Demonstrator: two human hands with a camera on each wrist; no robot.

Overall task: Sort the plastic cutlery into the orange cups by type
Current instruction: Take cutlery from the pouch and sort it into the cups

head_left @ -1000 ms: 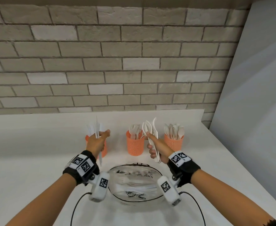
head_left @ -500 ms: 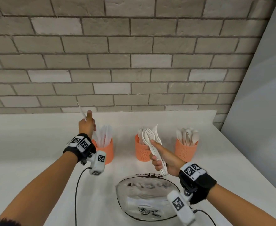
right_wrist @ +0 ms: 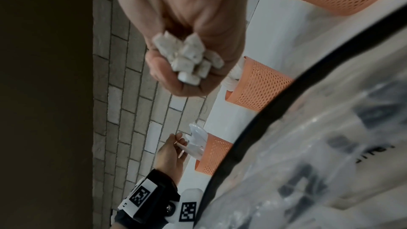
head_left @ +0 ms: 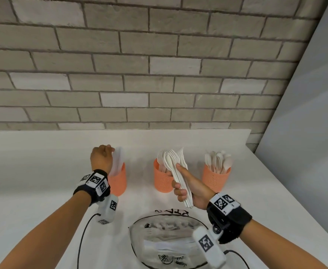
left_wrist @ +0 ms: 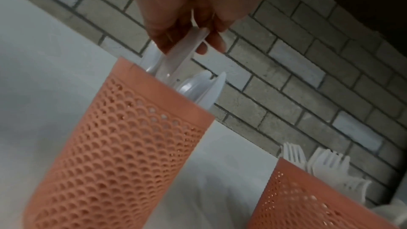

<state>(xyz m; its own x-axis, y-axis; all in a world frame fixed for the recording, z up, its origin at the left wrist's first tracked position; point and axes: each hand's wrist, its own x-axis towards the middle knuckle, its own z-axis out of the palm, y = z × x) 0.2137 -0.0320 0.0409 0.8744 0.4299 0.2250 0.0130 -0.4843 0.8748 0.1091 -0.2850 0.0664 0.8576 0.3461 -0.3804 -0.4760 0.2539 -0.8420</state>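
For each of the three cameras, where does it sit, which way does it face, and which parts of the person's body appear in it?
Head: worn on the head, looks forward and down at the table; shows both forearms, left hand, right hand.
Left wrist: looks along the left hand pinching a knife over the left cup.
Right wrist: looks along the right hand gripping the cutlery bundle; the left hand shows too.
Shared: all three show the left cup and fork cup.

Left cup (head_left: 118,181) partly behind wrist
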